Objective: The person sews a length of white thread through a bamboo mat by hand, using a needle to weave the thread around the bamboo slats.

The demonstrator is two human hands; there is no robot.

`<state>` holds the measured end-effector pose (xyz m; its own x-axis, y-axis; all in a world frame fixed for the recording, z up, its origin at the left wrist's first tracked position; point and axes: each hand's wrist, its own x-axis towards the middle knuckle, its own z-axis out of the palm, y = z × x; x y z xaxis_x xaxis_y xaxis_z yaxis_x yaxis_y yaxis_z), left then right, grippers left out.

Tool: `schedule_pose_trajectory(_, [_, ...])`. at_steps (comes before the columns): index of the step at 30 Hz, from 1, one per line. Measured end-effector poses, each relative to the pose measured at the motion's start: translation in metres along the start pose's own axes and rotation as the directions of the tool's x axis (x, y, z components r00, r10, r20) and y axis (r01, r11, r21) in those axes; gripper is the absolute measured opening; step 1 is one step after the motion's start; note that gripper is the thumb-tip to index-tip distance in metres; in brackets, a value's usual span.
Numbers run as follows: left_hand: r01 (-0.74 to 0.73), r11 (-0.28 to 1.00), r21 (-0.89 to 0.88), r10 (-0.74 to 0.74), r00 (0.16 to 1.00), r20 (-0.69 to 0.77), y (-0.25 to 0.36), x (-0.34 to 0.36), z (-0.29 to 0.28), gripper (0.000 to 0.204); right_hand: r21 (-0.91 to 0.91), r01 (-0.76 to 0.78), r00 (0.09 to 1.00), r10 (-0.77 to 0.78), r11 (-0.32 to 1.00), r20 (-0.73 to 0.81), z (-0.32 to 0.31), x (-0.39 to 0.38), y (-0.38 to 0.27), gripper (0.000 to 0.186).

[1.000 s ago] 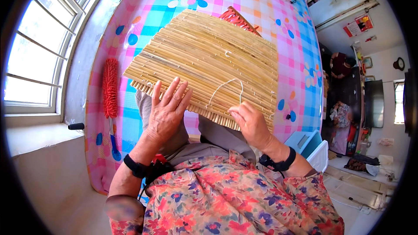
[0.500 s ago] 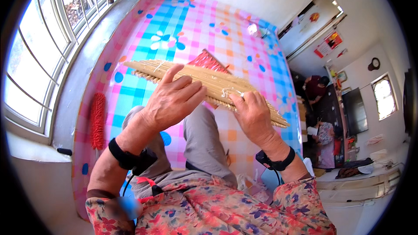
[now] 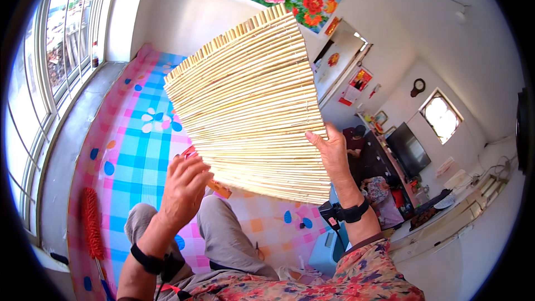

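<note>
A large stalk mat [image 3: 251, 106], made of pale yellow stalks laid side by side and joined with light thread, is raised and tilted in front of me. Its flat side faces me. My right hand [image 3: 332, 153] grips the mat's right edge, thumb on the near face. My left hand [image 3: 185, 192] hovers beside the lower left edge, fingers loosely bent and apart, holding nothing that I can see. Just behind that hand, a red item with an orange-brown strip [image 3: 220, 188] shows below the mat, which hides most of it.
Beneath me lies a checked, flowered bed cover [image 3: 134, 150]. A red fluffy duster [image 3: 92, 223] rests along its left side by the barred window [image 3: 67, 39]. A light blue box [image 3: 325, 251] is at my right. Another person [image 3: 355, 139] is in the far room area.
The mat has gone from nearly edge-on and low to raised, its broad face turned toward me. My left hand has come off it and moved down and left. The view has tilted up.
</note>
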<state>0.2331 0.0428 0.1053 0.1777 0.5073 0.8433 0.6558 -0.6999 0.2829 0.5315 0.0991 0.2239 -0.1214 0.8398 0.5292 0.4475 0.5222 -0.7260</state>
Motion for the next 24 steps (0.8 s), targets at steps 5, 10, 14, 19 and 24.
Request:
schedule_pose_trajectory(5, [-0.009,0.999,-0.046,0.016,0.990,0.142,0.009,-0.021,0.010,0.025,0.029,-0.054,0.999,0.054,0.998,0.006,0.001,-0.010,-0.010,0.030])
schedule_pose_trajectory(10, [0.003,0.997,-0.079,0.011,0.985,0.175,0.009,-0.032,0.013,0.026,-0.027,-0.010,1.000,0.011,1.000,0.026,0.003,-0.012,-0.015,0.030])
schedule_pose_trajectory(14, [-0.015,0.993,-0.119,0.035,0.985,0.166,0.010,-0.036,0.018,0.024,-0.032,-0.026,1.000,0.026,0.999,0.014,0.002,-0.014,-0.016,0.027])
schedule_pose_trajectory(19, [0.178,0.943,-0.281,-0.150,0.982,0.118,0.027,-0.015,0.018,0.016,-0.018,-0.061,0.998,0.061,0.998,0.025,0.000,-0.019,-0.021,0.029])
schedule_pose_trajectory(24, [0.330,0.705,-0.628,-0.393,0.919,0.042,0.054,0.046,0.030,0.011,-0.187,0.059,0.997,-0.048,0.981,0.062,0.022,-0.035,-0.032,0.035])
